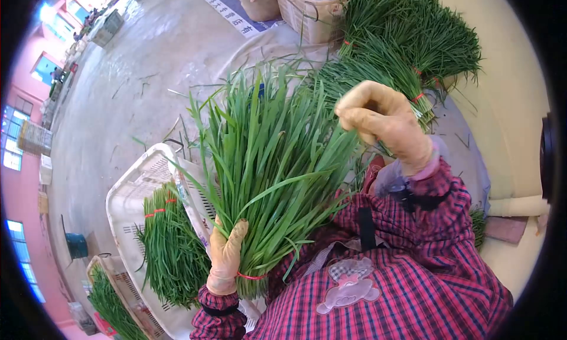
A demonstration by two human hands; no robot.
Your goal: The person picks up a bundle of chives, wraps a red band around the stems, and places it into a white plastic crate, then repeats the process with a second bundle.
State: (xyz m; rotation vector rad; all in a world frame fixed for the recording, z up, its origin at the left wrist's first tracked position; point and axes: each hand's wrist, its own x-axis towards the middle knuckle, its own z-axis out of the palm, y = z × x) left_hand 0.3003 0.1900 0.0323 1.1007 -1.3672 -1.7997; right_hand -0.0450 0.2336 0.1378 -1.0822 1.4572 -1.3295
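Observation:
A large bunch of garlic chives (277, 157) stands tilted in front of me, its flat green leaves fanned upward. A red band (252, 276) circles its lower end. My left hand (227, 251), in a pale, stained glove, is closed around the lower part of the bunch, thumb in front. My right hand (387, 118), also gloved, is raised at the upper right side of the leaves. Its thumb and forefinger are pinched together close to the leaf tips; whatever is between them is too small to make out.
A white crate (139, 177) on the left holds banded chives (171, 245); another crate (127, 290) with greens stands lower left. Piled chive bunches (413, 39) lie upper right. Beside them are a basket (310, 15) and a bucket (260, 6). Loose leaves litter the floor.

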